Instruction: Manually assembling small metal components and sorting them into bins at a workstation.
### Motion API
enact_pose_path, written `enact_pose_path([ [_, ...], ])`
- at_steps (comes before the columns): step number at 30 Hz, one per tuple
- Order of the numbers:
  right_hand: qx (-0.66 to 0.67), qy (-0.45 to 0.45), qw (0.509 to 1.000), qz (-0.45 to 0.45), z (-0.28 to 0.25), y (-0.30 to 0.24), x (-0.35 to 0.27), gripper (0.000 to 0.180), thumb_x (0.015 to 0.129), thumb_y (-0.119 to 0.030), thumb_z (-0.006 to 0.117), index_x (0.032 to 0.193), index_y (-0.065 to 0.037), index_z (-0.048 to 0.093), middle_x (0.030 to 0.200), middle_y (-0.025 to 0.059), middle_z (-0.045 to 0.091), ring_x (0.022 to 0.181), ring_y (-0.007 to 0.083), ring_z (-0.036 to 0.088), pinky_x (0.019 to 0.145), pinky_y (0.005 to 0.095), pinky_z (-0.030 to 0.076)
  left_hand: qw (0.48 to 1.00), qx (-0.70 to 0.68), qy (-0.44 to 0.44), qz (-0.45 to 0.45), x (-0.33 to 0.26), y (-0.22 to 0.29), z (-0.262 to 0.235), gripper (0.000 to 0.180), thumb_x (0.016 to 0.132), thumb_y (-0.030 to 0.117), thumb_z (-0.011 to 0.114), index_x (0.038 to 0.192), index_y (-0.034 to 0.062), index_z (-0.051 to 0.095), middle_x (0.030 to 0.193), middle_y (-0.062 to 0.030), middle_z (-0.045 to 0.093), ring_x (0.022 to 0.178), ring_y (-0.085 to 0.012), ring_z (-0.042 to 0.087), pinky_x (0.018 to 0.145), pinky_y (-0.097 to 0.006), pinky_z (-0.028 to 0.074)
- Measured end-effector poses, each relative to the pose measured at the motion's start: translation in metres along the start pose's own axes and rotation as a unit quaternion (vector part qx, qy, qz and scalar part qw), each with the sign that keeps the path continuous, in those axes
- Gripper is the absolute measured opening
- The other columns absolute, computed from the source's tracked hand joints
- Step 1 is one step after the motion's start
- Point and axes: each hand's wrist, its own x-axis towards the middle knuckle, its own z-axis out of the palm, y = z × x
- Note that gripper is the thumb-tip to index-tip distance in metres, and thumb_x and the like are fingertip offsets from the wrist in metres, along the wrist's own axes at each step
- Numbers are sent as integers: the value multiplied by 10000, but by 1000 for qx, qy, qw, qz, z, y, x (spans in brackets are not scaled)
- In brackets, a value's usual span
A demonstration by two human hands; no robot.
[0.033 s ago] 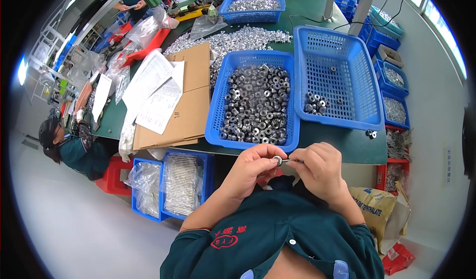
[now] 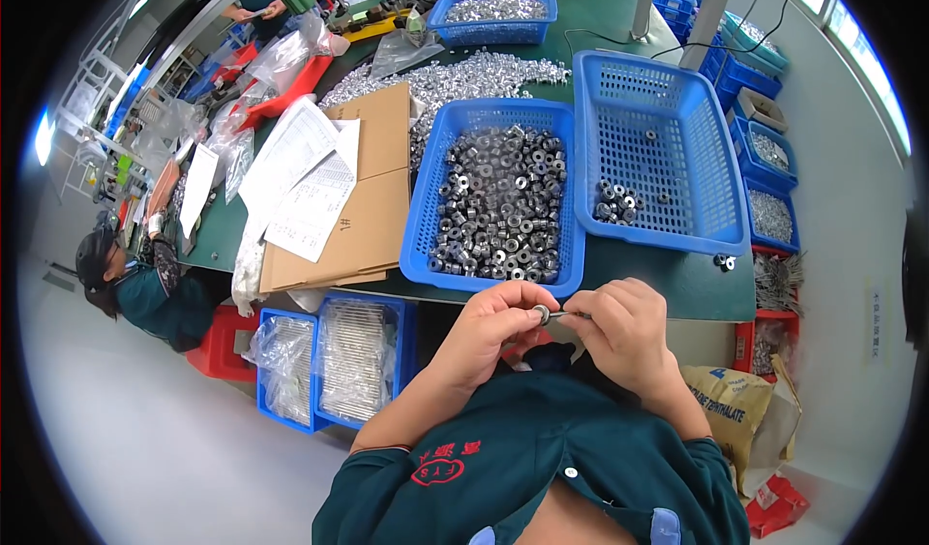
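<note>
L hand (image 2: 498,324) pinches ring (image 2: 542,314) at frame centre; R hand (image 2: 624,330) grips pin (image 2: 571,315), axis horizontal, tip touching ring from right.

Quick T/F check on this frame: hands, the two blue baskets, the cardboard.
1. Both hands, left hand and right hand, meet on a small metal ring. True.
2. The left basket is nearly empty. False: it is heaped with metal rings.
3. The right basket holds only a few rings. True.
4. The flat cardboard lies right of both baskets. False: it lies to their left, with paper sheets on it.
</note>
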Motion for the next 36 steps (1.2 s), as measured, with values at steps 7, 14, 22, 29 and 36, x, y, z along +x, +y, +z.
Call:
enact_pose_path([
  [7,-29,-20,999,20,-12,2,2,179,750,-133,774,784,-75,608,630,42,582,560,235,588,537,357,427,997,-66,23,28,5,-3,-14,188,883,76,571,1050,7,627,862,-62,632,696,-130,575,642,-259,484],
  [14,44,21,999,20,4,1,-3,184,737,-102,786,818,-63,625,650,49,577,542,239,537,521,361,393,986,-162,-35,11,9,-10,-15,209,887,65,581,1086,4,597,921,-106,672,775,-183,656,697,-300,539],
  [22,-45,37,997,-43,14,-1,-7,205,727,-88,780,852,-61,621,679,29,615,565,213,575,519,346,404,993,-56,56,83,5,-11,1,207,903,36,589,1103,-19,595,939,-123,692,808,-192,689,752,-315,572],
  [29,-25,58,993,-99,11,10,-4,191,716,-69,749,868,-47,635,747,40,647,625,205,622,548,323,448,993,-56,39,93,11,-7,1,207,900,37,606,1096,-28,609,931,-131,698,812,-193,693,752,-316,576],
  [36,-43,116,992,-32,-10,16,-12,209,711,-11,772,878,-39,650,750,67,653,635,234,628,564,343,463,998,28,-41,47,37,17,22,174,906,48,613,1071,-9,607,944,-90,668,811,-152,669,724,-293,561],
])
